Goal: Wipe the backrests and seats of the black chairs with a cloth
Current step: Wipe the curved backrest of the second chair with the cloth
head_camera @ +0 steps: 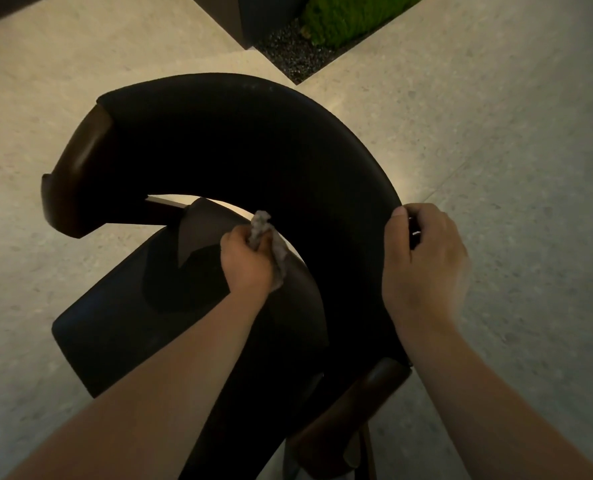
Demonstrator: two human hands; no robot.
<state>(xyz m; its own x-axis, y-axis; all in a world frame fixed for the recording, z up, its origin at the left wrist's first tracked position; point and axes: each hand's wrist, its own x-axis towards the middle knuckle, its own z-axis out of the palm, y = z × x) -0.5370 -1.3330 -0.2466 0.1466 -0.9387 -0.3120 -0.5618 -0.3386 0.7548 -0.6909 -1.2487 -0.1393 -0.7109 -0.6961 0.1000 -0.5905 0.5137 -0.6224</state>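
Head view, looking down.

**Editor:** What lies around the chair?

**Photographer:** Pale speckled floor [495,133] on every side of the black chair [322,188]. A dark block [267,15] stands at the top edge. The person's left forearm [170,375] crosses over the seat and hides part of it.

**Editor:** Where is the cloth?

**Photographer:** The grey cloth [261,225] is bunched in the left hand [248,268], whose fingers are closed round it. One end pokes out above the fist and the rest trails down beside it. It sits at the inner lower edge of the backrest [253,140], just above the rear of the seat [115,327].

**Editor:** And the other hand?

**Photographer:** The right hand [426,268] grips the backrest's outer rim, thumb on top, fingers curled over the far side.

**Editor:** Which way does the chair face?

**Photographer:** The backrest is a broad C-shaped arc, open toward the frame's left. One wooden arm tip [76,168] is at upper left, the other [357,414] at the bottom, right of centre. The seat runs out toward lower left.

**Editor:** Any containers?

**Photographer:** A sunken bed [308,76] is cut into the floor at the top. It holds dark gravel [288,53] and a bright green plant [350,19].
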